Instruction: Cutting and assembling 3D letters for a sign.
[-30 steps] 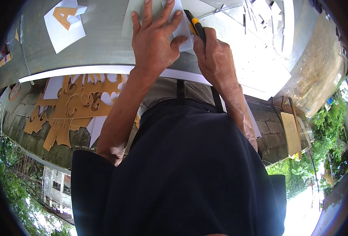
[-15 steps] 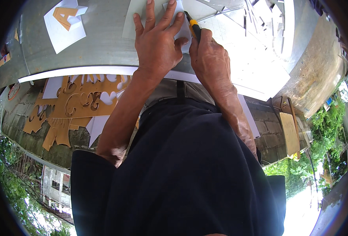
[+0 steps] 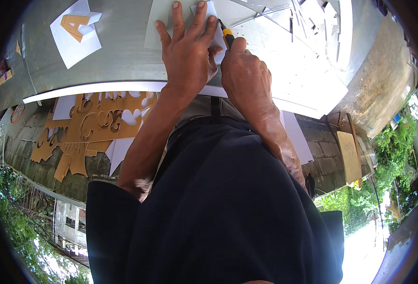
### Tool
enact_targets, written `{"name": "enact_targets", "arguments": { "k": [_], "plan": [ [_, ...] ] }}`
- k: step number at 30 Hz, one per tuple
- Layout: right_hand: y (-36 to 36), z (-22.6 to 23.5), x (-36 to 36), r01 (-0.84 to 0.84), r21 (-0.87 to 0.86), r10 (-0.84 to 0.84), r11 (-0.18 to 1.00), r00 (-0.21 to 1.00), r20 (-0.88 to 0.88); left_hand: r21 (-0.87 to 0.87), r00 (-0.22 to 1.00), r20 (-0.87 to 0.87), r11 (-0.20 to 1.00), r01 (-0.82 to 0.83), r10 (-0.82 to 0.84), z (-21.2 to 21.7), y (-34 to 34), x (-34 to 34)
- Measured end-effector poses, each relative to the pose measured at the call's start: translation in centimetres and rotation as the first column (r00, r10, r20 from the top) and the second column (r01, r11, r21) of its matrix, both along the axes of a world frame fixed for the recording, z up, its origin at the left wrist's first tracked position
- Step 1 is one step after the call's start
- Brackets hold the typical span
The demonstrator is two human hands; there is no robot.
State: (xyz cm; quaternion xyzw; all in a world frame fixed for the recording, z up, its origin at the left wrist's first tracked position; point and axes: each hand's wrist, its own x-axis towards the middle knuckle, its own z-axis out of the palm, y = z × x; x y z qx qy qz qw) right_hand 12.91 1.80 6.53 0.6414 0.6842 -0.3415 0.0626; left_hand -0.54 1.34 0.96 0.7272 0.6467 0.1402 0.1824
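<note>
My left hand (image 3: 188, 52) lies flat with its fingers spread, pressing on a small white sheet (image 3: 221, 41) at the top of the view. Under that piece shows a larger pale grey sheet (image 3: 156, 33). Beside it on the right, my right hand (image 3: 246, 68) is closed round a black and yellow utility knife (image 3: 228, 37). The knife's front end points away from me and meets the right edge of the small white sheet. My left fingertips are close to the knife but apart from it.
Far left on the grey tabletop (image 3: 119, 52) is a folded white sheet (image 3: 79, 49) with a brown letter-shaped cutout (image 3: 74, 27). White strips and offcuts (image 3: 313, 23) lie at the far right. Below the table's near edge are brown sheets with cut-out shapes (image 3: 93, 128).
My right hand and the knife have moved slightly left and toward me along the sheet's edge. My left hand stays spread on the sheet. The whole view has shifted a little.
</note>
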Motion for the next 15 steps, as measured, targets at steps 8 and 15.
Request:
{"name": "enact_targets", "arguments": {
  "k": [8, 15],
  "plan": [
    [-0.7, 0.1, 0.3, -0.008, 0.009, 0.008, 1.0, 1.0, 0.003, -0.016, 1.0, 0.017, 1.0, 0.002, -0.002, -0.1, -0.1, 0.0],
    [-1.6, 0.5, 0.6, -0.032, 0.005, 0.031, 0.999, 0.999, 0.031, -0.014, 0.998, 0.056, 0.999, 0.033, -0.033, -0.5, -0.1, -0.2]
  ]
}}
